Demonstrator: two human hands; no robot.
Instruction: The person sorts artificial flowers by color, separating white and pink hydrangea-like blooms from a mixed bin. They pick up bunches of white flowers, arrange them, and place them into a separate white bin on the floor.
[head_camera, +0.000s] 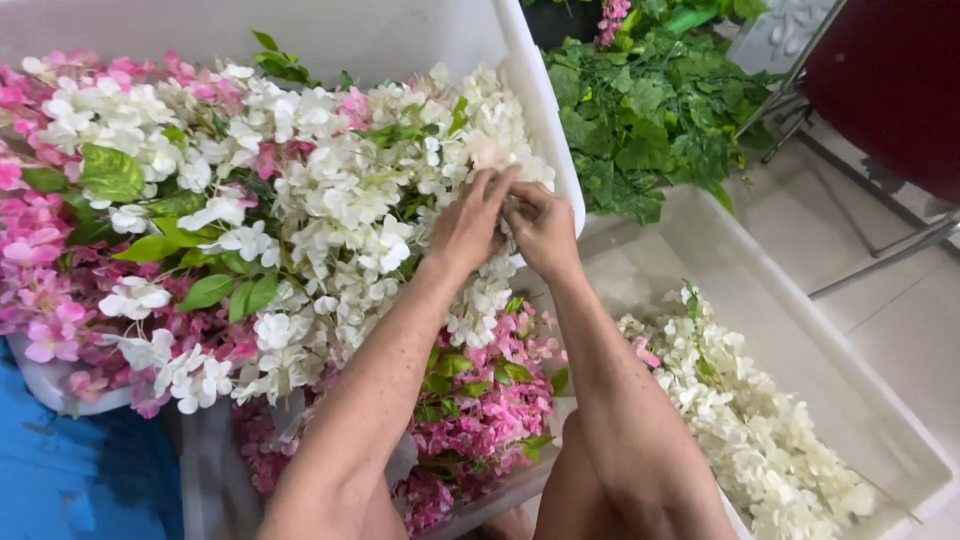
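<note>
We see a pale tiled floor (900, 330) carrying most of what is here. A long white tub (800, 350) sits on it at the right, holding a strip of white blossoms (740, 420) along its bottom. Just beside it, to the left, stands a bigger white bin (540, 120), heaped with white flowers (340, 210) and pink flowers (40, 240). A lower container under our arms holds more pink sprays (480, 420). Beyond the tub, a pile of green leaves (650, 120) lies near the metal legs of a dark red chair (890, 90). At the lower left the surface is blue (60, 480).
</note>
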